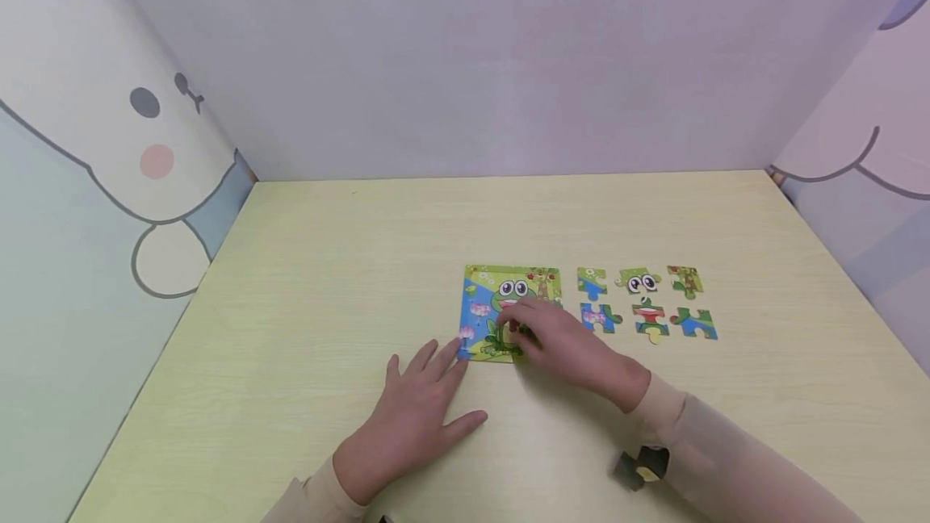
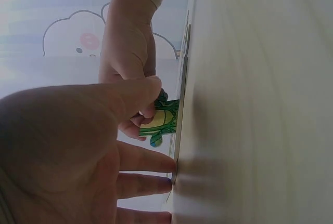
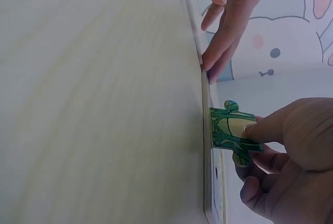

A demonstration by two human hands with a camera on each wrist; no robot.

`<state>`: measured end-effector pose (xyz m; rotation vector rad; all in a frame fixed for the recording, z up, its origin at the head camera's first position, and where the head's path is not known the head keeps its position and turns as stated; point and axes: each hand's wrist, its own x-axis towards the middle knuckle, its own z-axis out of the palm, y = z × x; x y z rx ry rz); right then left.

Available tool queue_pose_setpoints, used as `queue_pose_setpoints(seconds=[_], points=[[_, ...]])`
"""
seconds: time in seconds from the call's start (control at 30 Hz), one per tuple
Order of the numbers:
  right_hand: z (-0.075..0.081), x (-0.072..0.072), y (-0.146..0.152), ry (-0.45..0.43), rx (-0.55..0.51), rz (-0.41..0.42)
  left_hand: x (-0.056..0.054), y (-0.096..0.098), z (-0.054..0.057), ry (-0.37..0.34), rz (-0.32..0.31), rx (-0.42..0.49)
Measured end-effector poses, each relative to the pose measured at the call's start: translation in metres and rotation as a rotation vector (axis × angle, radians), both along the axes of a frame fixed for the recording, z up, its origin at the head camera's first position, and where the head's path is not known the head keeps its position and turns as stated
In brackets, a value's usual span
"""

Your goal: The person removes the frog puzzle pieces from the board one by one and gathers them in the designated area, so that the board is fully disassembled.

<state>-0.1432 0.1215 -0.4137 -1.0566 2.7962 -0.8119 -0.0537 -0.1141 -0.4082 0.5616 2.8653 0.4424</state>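
Note:
A frog jigsaw puzzle board [image 1: 477,281] lies flat on the table. My right hand [image 1: 563,345] is over its lower part. In the right wrist view the right thumb and fingers pinch a green puzzle piece [image 3: 223,126] with a pale yellow middle. That piece is tilted up on edge, its lower side at the board. My left hand [image 1: 414,414] lies spread, fingers straight, the fingertips touching the board's lower left corner. The left wrist view shows the left fingertips [image 2: 169,164] against the board's edge.
Several loose puzzle pieces [image 1: 650,317] lie in two rows right of the board. A small dark device [image 1: 643,466] is by the right sleeve. The pale wooden table [image 1: 349,248] meets a plain back wall [image 1: 508,63] and side walls with cartoon prints.

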Motion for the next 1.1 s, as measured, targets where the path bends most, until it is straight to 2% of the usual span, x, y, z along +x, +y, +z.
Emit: queue_pose_setpoints(seconds=[0.17,0.33,0.57,0.87,0.97,1.1], points=[[0.011,0.002,0.014,-0.073,-0.049,-0.023,0.001,0.000,0.000,-0.003,0.002,0.003],[0.024,0.005,0.043,-0.143,-0.060,-0.072,0.001,0.001,0.000,-0.002,0.004,-0.001],[0.035,0.007,0.102,-0.186,0.013,-0.098,0.001,0.001,-0.001,0.008,0.003,-0.006],[0.028,0.007,0.160,-0.366,0.182,-0.106,0.001,0.001,-0.002,0.011,-0.002,-0.013],[0.024,0.009,0.169,-0.386,0.195,-0.105,0.001,0.001,-0.002,0.009,-0.001,-0.012],[0.020,0.011,0.174,-0.357,0.198,-0.120,0.001,0.001,-0.001,0.010,-0.003,-0.013]])
